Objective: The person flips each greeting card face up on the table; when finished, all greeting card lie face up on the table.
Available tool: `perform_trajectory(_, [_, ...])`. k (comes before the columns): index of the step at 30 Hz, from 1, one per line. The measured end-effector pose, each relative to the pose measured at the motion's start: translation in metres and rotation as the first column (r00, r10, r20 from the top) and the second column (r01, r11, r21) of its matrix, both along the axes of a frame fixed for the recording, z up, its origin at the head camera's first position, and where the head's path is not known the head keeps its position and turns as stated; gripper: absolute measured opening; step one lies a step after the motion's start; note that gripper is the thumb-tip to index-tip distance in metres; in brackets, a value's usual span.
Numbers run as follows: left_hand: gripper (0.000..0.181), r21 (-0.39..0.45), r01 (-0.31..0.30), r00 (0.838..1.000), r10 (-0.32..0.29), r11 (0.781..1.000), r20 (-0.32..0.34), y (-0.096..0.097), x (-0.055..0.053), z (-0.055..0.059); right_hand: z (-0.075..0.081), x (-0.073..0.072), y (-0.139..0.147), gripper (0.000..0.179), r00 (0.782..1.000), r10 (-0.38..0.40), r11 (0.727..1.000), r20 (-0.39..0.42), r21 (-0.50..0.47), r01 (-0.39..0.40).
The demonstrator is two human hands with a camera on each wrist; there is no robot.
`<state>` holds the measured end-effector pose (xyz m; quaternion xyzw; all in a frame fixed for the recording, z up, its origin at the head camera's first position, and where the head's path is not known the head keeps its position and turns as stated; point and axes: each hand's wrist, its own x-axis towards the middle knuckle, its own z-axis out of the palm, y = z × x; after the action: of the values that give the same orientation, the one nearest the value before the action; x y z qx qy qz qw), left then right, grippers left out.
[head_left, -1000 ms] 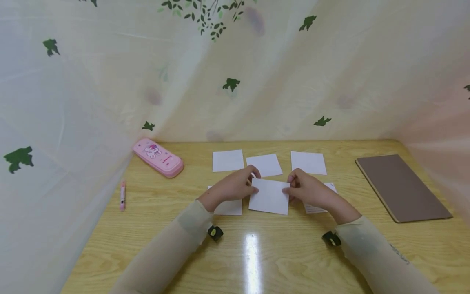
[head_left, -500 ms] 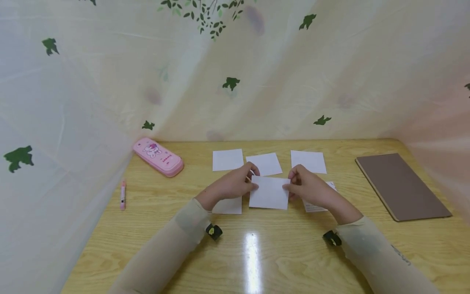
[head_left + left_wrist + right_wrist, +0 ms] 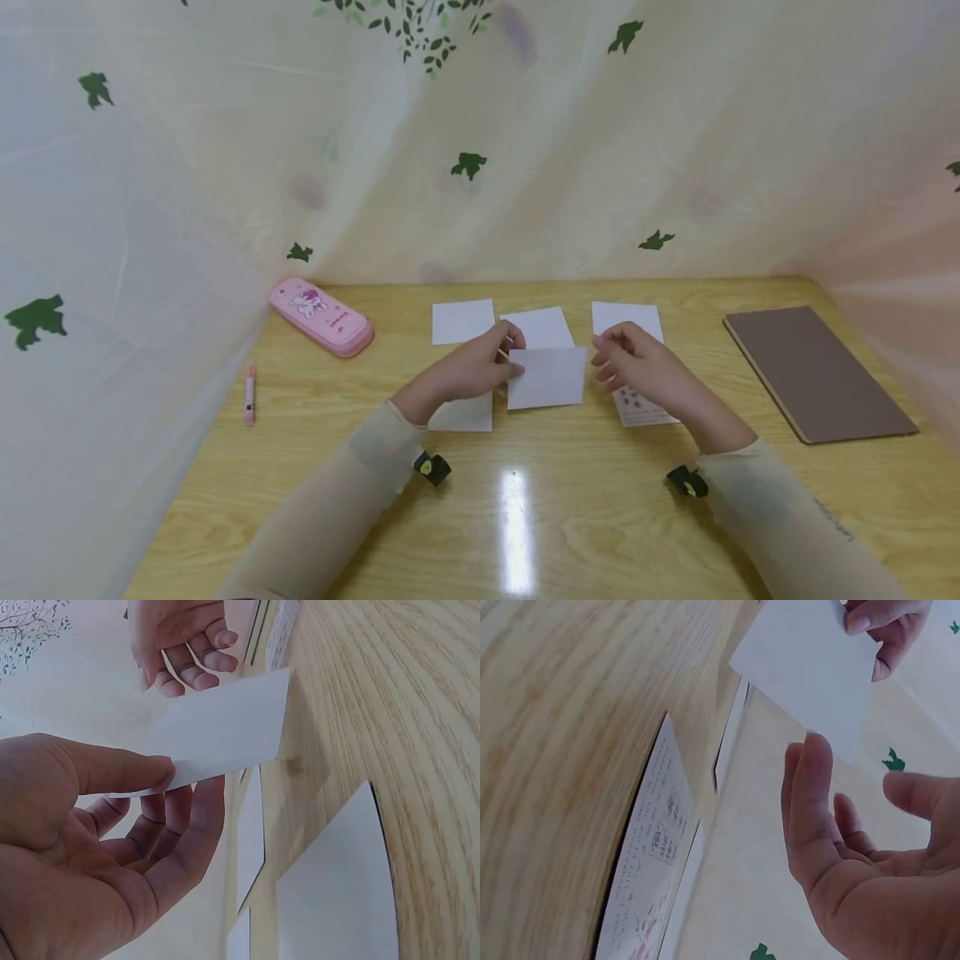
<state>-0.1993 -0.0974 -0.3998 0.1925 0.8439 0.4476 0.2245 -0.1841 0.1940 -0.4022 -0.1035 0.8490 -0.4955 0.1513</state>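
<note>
A plain white card (image 3: pixel 550 379) is held up over the middle of the table, its near face blank. My left hand (image 3: pixel 472 367) pinches its left edge between thumb and fingers, as the left wrist view shows with the card (image 3: pixel 225 727) tilted above the wood. Just off the card's right edge, my right hand (image 3: pixel 645 367) holds nothing; its fingers are loosely bent and thumb apart in the right wrist view (image 3: pixel 870 855). Beneath that hand lies a printed card (image 3: pixel 645 410) with dark characters and small text. Another white card (image 3: pixel 465 417) lies partly under my left wrist.
Behind the hands, three white cards lie in a row: left (image 3: pixel 462 322), middle (image 3: pixel 543 325) and right (image 3: pixel 626 315). A pink pencil case (image 3: pixel 322 318) and a pink pen (image 3: pixel 250 396) are at left. A brown notebook (image 3: pixel 821 373) lies at right. Patterned fabric (image 3: pixel 525 208) hangs behind.
My right hand has let go of the white card's right edge and moved slightly right. The left hand keeps hold, and the card now tilts differently. More of the printed card shows.
</note>
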Motion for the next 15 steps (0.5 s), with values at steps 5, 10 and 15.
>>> perform_trajectory(5, [0.023,-0.001,-0.017,0.999,0.017,1.0,-0.049,0.002,0.001,0.005,0.001,0.0,0.003,0.055,0.996,-0.027,0.998,0.083,-0.058,0.032])
perform_trajectory(10, [0.02,-0.008,-0.036,0.995,0.035,0.999,-0.096,0.004,0.004,0.009,0.0,0.0,0.004,0.055,0.987,-0.002,0.993,0.164,-0.118,0.021])
perform_trajectory(15, [0.017,-0.015,-0.059,0.984,0.055,0.998,-0.168,0.006,0.009,0.013,-0.002,-0.002,0.006,0.058,0.975,0.034,0.981,0.22,-0.193,0.009])
